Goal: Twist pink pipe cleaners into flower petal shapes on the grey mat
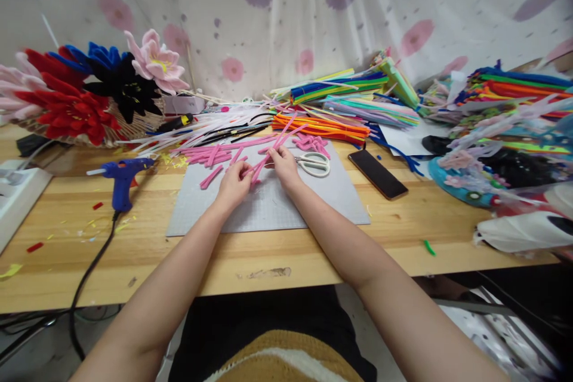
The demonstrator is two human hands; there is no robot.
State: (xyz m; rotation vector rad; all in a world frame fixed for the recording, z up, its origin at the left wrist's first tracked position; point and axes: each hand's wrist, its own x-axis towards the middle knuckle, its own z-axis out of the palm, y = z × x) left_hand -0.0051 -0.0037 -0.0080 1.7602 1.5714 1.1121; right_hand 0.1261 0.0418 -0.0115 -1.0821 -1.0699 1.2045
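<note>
Over the grey cutting mat (268, 215), my left hand (236, 181) pinches the lower end of some pink pipe cleaners (261, 166). My right hand (282, 164) closes round the same pink strands a little higher up, and their upper ends reach past it toward the back. The exact number of strands held is too small to tell. Cut pink pieces (210, 155) lie on the mat to the left, and a curled pink bunch (312, 142) lies behind to the right. White-handled scissors (314, 165) rest just right of my right hand, their blades partly hidden by it.
A blue glue gun (123, 182) with its cord stands at the left, near a white power strip (20, 197). Fuzzy flowers (76, 110) fill the back left. Coloured pipe-cleaner bundles (322, 128) line the back. A phone (378, 174) and bagged craft items (523, 227) are at the right.
</note>
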